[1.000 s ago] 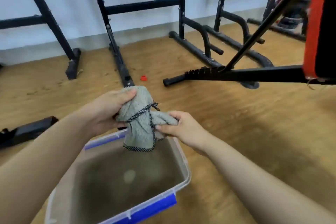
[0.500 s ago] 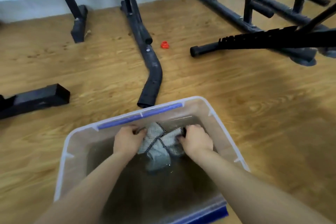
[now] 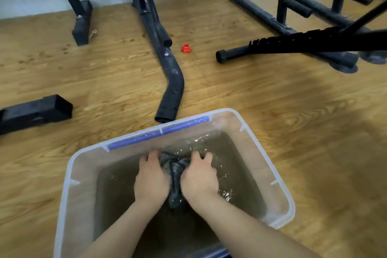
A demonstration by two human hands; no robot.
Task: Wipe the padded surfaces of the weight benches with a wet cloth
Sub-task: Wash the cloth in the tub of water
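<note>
A grey cloth (image 3: 174, 170) with dark stitched edging lies bunched under murky water in a clear plastic tub (image 3: 280, 192) with blue handles on the wooden floor. My left hand (image 3: 151, 180) grips the cloth's left side and my right hand (image 3: 199, 176) grips its right side, both partly in the water. Most of the cloth is hidden between and beneath my hands. No bench padding is in view; only a black bench frame bar (image 3: 314, 43) crosses the upper right.
Black gym frame legs stand along the white wall. A bent black tube (image 3: 170, 81) lies just beyond the tub. A black block (image 3: 35, 112) sits at far left. A small red cap (image 3: 186, 48) lies on the floor.
The cloth went from held above the tub down into the water. Both hands have sunk deeper and closed together around it, splashing the surface. My view tilted downward.
</note>
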